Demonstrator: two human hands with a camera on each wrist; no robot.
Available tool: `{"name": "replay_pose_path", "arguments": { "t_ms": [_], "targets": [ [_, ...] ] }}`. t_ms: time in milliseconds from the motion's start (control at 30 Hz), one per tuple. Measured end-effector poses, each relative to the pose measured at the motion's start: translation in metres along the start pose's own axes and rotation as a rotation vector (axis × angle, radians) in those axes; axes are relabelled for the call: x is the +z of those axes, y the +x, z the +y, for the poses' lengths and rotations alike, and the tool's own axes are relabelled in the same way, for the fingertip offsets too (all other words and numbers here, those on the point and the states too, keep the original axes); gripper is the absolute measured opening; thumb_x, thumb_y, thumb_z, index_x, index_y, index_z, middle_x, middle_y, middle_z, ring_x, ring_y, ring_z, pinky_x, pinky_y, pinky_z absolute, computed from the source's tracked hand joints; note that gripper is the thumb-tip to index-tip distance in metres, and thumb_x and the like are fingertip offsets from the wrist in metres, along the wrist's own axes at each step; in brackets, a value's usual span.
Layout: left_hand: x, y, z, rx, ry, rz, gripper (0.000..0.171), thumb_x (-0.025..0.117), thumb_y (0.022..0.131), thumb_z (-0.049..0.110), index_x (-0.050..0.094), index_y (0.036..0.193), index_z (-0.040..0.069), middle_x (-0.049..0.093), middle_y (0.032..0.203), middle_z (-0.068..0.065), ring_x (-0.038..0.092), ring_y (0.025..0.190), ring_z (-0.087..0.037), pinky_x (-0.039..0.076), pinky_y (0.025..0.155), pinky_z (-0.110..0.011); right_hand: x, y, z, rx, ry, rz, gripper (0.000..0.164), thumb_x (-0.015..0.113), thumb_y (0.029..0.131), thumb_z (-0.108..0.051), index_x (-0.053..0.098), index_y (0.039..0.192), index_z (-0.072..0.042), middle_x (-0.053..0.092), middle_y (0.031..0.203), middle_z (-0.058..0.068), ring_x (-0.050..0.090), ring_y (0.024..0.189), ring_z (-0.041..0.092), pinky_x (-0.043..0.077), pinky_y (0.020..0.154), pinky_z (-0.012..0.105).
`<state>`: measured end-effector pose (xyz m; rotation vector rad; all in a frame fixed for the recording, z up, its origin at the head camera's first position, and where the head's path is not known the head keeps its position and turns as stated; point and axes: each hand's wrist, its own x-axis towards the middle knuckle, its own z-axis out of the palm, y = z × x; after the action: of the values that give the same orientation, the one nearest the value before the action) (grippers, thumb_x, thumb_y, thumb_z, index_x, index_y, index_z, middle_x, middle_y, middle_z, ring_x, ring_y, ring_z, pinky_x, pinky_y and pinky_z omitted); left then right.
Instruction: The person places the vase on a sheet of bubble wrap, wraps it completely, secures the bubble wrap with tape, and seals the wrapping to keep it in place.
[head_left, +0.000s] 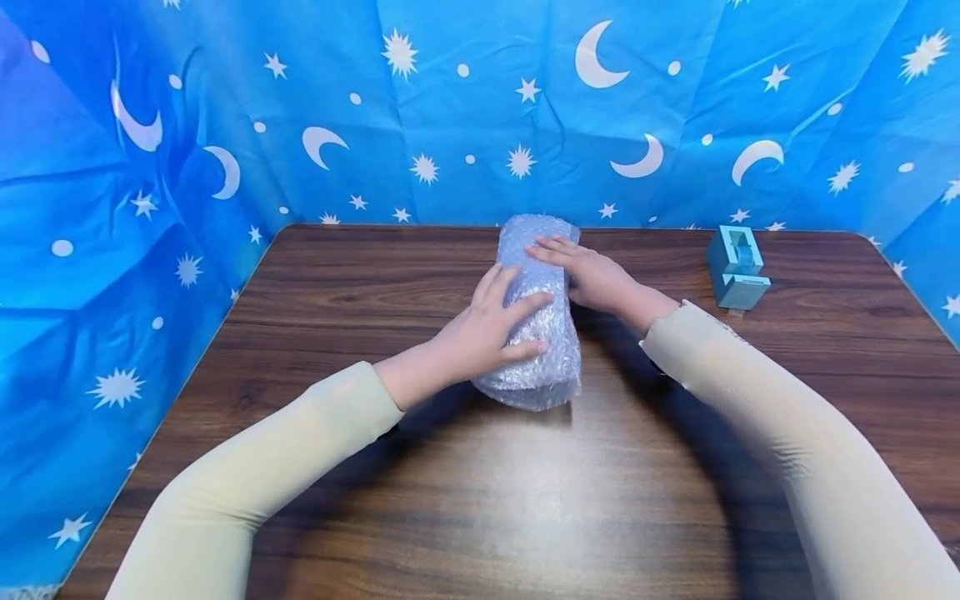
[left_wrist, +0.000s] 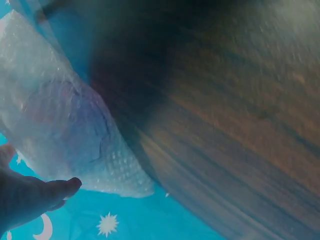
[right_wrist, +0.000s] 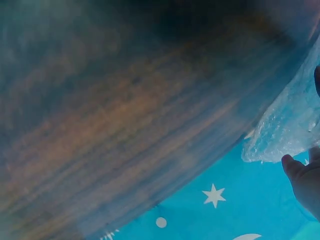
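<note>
A bubble-wrapped bundle [head_left: 536,333] lies lengthwise at the middle of the table, its far end near the back edge. My left hand [head_left: 491,325] rests on its left side and top, fingers spread and fairly straight. On the far right part lies my right hand [head_left: 592,271], its fingers extended across the top. In the left wrist view, a darker, rounded shape shows through the bubble wrap [left_wrist: 65,125], too blurred to identify. A thumb [left_wrist: 62,187] shows beside the wrap there. The right wrist view catches the wrap's crinkled edge [right_wrist: 280,135] near my fingers [right_wrist: 295,167].
A teal tape dispenser [head_left: 738,271] stands at the back right of the dark wood-grain table [head_left: 360,275]. Behind and to the left hangs a blue cloth [head_left: 480,108] printed with white moons and stars.
</note>
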<state>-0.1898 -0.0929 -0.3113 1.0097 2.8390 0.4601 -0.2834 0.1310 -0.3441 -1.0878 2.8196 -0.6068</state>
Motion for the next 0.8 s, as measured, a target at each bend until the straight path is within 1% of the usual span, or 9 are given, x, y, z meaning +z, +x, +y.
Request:
{"name": "replay_pose_path", "arguments": {
  "t_ms": [67, 167, 267, 367, 500, 600, 667, 733, 800],
  "targets": [
    [0.001, 0.001, 0.002, -0.018, -0.029, -0.009, 0.070, 0.063, 0.099, 0.047, 0.038, 0.159, 0.021, 0.017, 0.167, -0.026, 0.017, 0.156, -0.050, 0.044, 0.111, -0.065, 0.003, -0.001, 0.000, 0.023, 0.007, 0.006, 0.075, 0.068, 0.091, 0.002, 0.035, 0.159, -0.006, 0.032, 0.167, 0.019, 0.026, 0.157, 0.041, 0.025, 0.127, 0.056],
    [0.002, 0.002, 0.003, -0.058, -0.048, -0.020, 0.079, 0.064, 0.098, 0.050, 0.030, 0.162, 0.019, 0.020, 0.167, -0.024, 0.024, 0.155, -0.047, 0.045, 0.113, -0.061, 0.006, -0.002, -0.001, 0.073, 0.010, 0.011, 0.076, 0.069, 0.094, -0.003, 0.031, 0.160, -0.003, 0.029, 0.168, 0.019, 0.026, 0.157, 0.039, 0.025, 0.128, 0.054],
    [0.001, 0.004, 0.001, -0.106, -0.075, -0.003, 0.088, 0.068, 0.094, 0.053, 0.027, 0.164, 0.019, 0.024, 0.164, -0.022, 0.031, 0.151, -0.047, 0.047, 0.112, -0.060, 0.008, -0.003, -0.003, 0.141, 0.021, 0.011, 0.075, 0.067, 0.097, -0.008, 0.029, 0.161, -0.005, 0.025, 0.170, 0.020, 0.028, 0.157, 0.038, 0.029, 0.126, 0.054],
    [0.001, 0.004, -0.003, -0.134, -0.122, 0.016, 0.090, 0.072, 0.092, 0.052, 0.028, 0.163, 0.020, 0.026, 0.163, -0.021, 0.034, 0.149, -0.047, 0.047, 0.112, -0.060, 0.007, -0.004, -0.005, 0.187, 0.039, 0.009, 0.071, 0.065, 0.099, -0.009, 0.030, 0.161, -0.007, 0.024, 0.170, 0.021, 0.034, 0.153, 0.041, 0.036, 0.122, 0.056],
    [0.001, 0.003, -0.008, -0.129, -0.175, 0.035, 0.089, 0.076, 0.089, 0.050, 0.034, 0.161, 0.020, 0.028, 0.162, -0.020, 0.036, 0.148, -0.046, 0.046, 0.113, -0.059, 0.006, -0.005, -0.007, 0.190, 0.036, -0.002, 0.069, 0.064, 0.099, -0.008, 0.033, 0.160, -0.009, 0.027, 0.168, 0.022, 0.041, 0.148, 0.044, 0.039, 0.119, 0.058],
    [-0.002, 0.004, -0.009, -0.123, -0.189, 0.033, 0.089, 0.078, 0.087, 0.051, 0.038, 0.160, 0.020, 0.029, 0.161, -0.019, 0.038, 0.146, -0.046, 0.046, 0.113, -0.059, 0.004, -0.005, -0.007, 0.189, 0.019, -0.018, 0.069, 0.064, 0.099, -0.008, 0.033, 0.160, -0.009, 0.028, 0.168, 0.022, 0.042, 0.147, 0.044, 0.041, 0.117, 0.058],
    [-0.005, 0.005, -0.009, -0.127, -0.191, 0.023, 0.086, 0.077, 0.088, 0.051, 0.040, 0.159, 0.020, 0.031, 0.160, -0.018, 0.039, 0.145, -0.044, 0.046, 0.113, -0.059, 0.003, -0.004, -0.007, 0.188, 0.015, -0.029, 0.069, 0.064, 0.099, -0.008, 0.033, 0.160, -0.008, 0.028, 0.168, 0.022, 0.042, 0.147, 0.044, 0.041, 0.117, 0.058],
    [-0.008, 0.007, -0.009, -0.135, -0.201, 0.014, 0.077, 0.071, 0.092, 0.051, 0.043, 0.157, 0.020, 0.033, 0.160, -0.017, 0.041, 0.144, -0.044, 0.046, 0.113, -0.059, 0.002, -0.003, -0.007, 0.185, 0.032, -0.040, 0.069, 0.064, 0.099, -0.008, 0.033, 0.160, -0.007, 0.028, 0.167, 0.023, 0.041, 0.147, 0.045, 0.040, 0.118, 0.058],
    [-0.011, 0.009, -0.009, -0.141, -0.211, 0.019, 0.063, 0.063, 0.099, 0.049, 0.049, 0.153, 0.021, 0.035, 0.159, -0.017, 0.043, 0.143, -0.045, 0.044, 0.113, -0.060, 0.001, -0.003, -0.005, 0.184, 0.059, -0.051, 0.068, 0.063, 0.099, -0.007, 0.033, 0.160, -0.006, 0.028, 0.167, 0.024, 0.038, 0.149, 0.045, 0.037, 0.120, 0.058]
  ]
}}
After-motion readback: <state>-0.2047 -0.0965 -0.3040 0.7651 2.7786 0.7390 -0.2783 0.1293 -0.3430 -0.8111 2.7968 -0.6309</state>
